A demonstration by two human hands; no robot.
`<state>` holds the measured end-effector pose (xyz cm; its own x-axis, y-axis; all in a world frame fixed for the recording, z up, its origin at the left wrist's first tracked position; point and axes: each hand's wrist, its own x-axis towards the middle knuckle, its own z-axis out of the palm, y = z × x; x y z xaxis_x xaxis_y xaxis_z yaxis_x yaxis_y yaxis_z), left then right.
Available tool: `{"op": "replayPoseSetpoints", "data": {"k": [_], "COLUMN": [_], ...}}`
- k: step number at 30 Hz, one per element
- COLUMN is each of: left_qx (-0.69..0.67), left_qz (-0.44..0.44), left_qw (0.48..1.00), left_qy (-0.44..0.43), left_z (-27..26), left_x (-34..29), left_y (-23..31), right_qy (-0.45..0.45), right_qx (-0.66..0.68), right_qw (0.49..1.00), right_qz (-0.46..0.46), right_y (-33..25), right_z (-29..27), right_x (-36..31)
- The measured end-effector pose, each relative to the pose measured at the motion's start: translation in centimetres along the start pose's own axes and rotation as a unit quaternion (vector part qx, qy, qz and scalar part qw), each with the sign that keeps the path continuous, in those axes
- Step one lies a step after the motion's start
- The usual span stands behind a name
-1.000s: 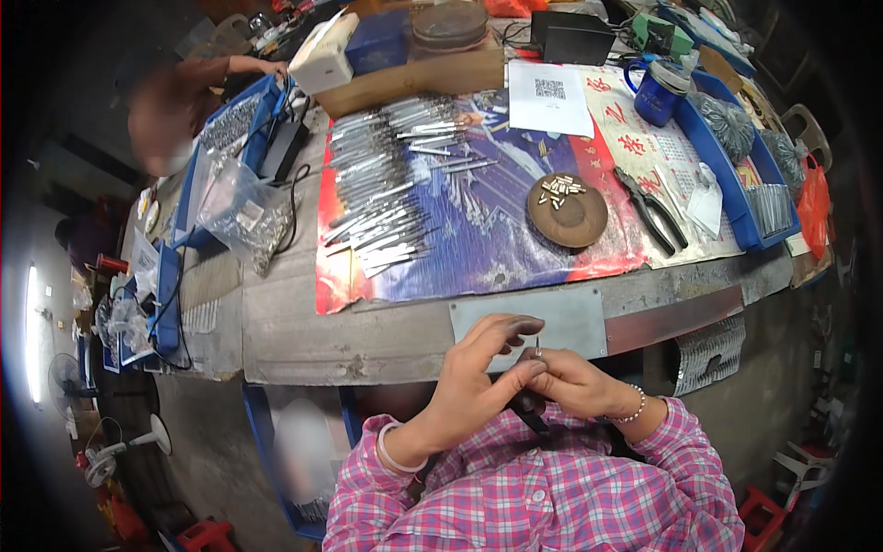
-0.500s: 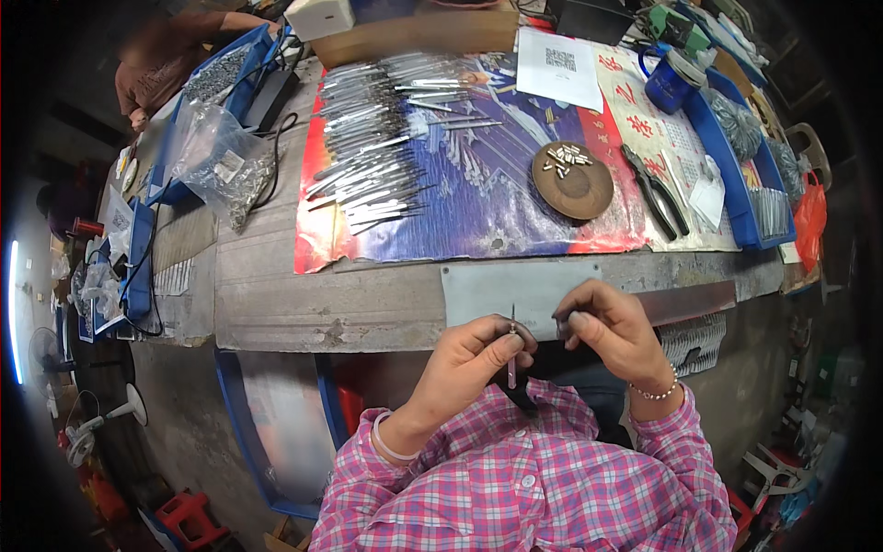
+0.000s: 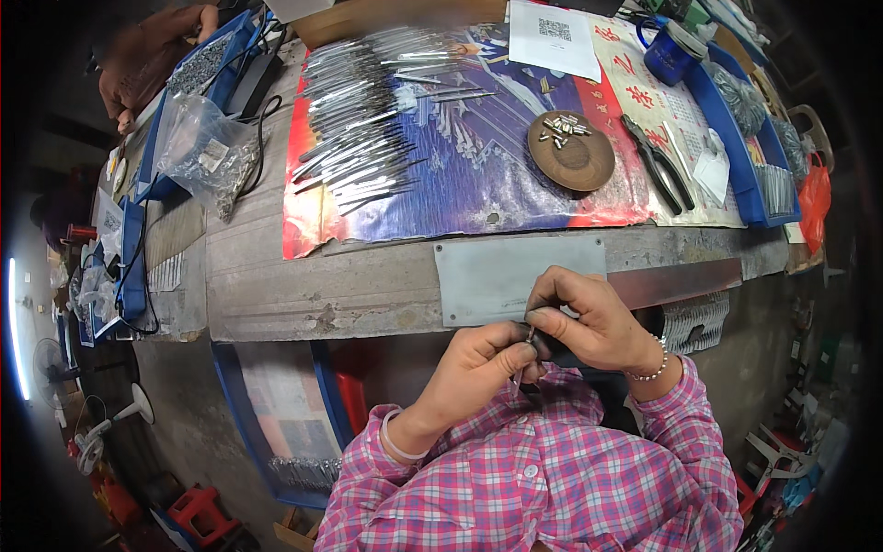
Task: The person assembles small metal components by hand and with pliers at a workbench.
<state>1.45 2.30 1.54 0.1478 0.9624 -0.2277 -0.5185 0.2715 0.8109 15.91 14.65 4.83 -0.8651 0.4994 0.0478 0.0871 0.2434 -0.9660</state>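
Both hands' fingers (image 3: 543, 322) pinched shut on thin metal pin (image 3: 521, 368); likely light, stiff, slippery; grip mid-shaft between fingertips.

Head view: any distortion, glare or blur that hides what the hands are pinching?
Head view: fisheye bends the bench edge and darkens the corners; a bright strip flares at far left; left hand and right hand are sharp, but the thin pin between them is tiny.

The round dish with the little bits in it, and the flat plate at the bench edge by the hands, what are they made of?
The round dish looks like wood: matt brown, with a darker ring inside. It could also be moulded plastic. The small pieces in it shine silvery, so probably metal. The flat plate looks like sheet metal: dull grey, thin, with straight cut edges and faint scuffing.
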Motion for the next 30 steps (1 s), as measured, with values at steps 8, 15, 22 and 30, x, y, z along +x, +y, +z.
{"op": "replayPoseSetpoints", "data": {"k": [8,15,22,30], "left_qx": [0.007,0.021,0.019,0.043], "left_qz": [0.04,0.039,0.012,-0.007], "left_qw": [0.998,0.995,0.992,0.997], "left_qy": [0.044,0.084,0.12,0.064], "left_z": [-0.5,0.0,-0.1,0.0], "left_x": [-0.8,-1.4,-0.9,-0.5], "left_y": [0.3,-0.3,-1.3,-1.4], "right_qy": [0.072,0.082,0.044,-0.026], "right_qx": [-0.242,-0.153,-0.054,0.021], "right_qw": [0.948,0.957,0.969,0.951], "right_qz": [-0.194,-0.233,-0.237,-0.308], "right_y": [-6.8,-9.1,-8.0,-7.3], "right_z": [-0.5,-1.0,-1.1,-4.2], "right_x": [-0.9,1.2,2.4,-2.4]}}
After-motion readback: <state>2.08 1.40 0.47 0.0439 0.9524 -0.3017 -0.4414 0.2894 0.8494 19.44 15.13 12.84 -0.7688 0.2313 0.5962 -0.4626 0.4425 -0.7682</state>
